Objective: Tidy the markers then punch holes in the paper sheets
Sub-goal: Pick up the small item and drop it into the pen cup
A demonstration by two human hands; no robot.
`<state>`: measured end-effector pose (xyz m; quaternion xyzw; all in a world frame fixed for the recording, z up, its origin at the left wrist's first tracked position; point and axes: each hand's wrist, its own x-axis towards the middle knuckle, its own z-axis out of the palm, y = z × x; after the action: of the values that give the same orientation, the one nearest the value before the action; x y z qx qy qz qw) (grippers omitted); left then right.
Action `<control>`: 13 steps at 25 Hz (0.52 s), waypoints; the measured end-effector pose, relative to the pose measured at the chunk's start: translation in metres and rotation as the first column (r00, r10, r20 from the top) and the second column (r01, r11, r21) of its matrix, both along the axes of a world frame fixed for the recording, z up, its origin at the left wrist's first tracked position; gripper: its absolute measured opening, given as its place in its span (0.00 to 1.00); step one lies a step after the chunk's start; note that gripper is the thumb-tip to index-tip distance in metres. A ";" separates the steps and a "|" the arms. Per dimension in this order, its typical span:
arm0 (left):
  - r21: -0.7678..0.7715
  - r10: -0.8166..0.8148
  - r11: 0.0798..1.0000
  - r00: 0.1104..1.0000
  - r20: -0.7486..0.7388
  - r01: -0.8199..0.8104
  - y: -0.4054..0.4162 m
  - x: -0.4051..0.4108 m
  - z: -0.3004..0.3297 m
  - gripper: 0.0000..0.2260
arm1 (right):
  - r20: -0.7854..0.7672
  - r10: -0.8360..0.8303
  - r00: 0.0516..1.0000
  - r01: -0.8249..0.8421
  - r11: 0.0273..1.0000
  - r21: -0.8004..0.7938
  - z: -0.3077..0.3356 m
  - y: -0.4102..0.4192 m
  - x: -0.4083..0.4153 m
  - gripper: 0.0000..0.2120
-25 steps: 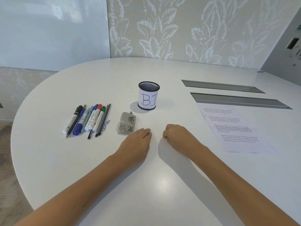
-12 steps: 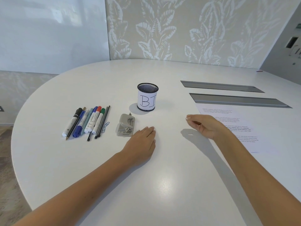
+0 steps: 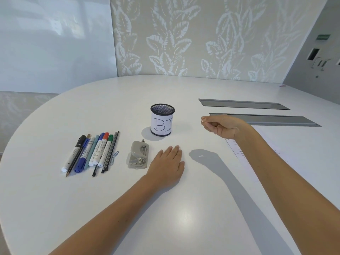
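Observation:
Several markers, pens and pencils point(image 3: 92, 153) lie side by side at the left of the white table point(image 3: 193, 218). A grey hole punch point(image 3: 138, 157) lies just right of them. Behind it stands a black mesh pen cup point(image 3: 162, 120) with a paper label reading "BI". My left hand point(image 3: 168, 165) rests flat on the table beside the punch, fingers together, holding nothing. My right hand point(image 3: 219, 126) hovers in the air right of the cup with its fingers curled in, nothing visibly in it. The printed paper sheets point(image 3: 244, 155) lie under my right forearm, mostly hidden.
A blue paper clip point(image 3: 114, 157) lies at the right edge of the pen row. Two grey recessed cable slots point(image 3: 265, 119) run across the table's far right. A patterned wall and a whiteboard stand behind the curved table edge.
My right hand rose off the table from beside the left hand and moved away to the right, up to the level of the cup. The left hand stayed in place.

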<state>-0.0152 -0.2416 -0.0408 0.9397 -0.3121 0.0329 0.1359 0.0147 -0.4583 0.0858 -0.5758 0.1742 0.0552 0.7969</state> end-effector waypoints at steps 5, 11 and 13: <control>-0.007 -0.002 1.000 1.000 -0.004 0.002 -0.002 0.007 -0.001 0.24 | 0.150 0.050 0.987 -0.015 0.974 -0.227 0.038 0.032 0.057 0.06; 0.007 -0.032 0.999 0.999 0.001 0.032 -0.001 0.021 0.012 0.25 | 0.240 0.253 0.937 0.052 0.578 -0.814 0.057 0.094 0.121 0.05; 0.006 -0.029 1.000 0.999 -0.016 0.029 0.000 0.018 0.012 0.24 | 0.165 0.328 0.930 0.045 0.346 -0.937 0.052 0.104 0.125 0.06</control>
<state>0.0024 -0.2418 -0.0289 0.9357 -0.3248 0.0226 0.1361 0.1401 -0.3543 0.1374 -0.9375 -0.0111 -0.0787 0.3389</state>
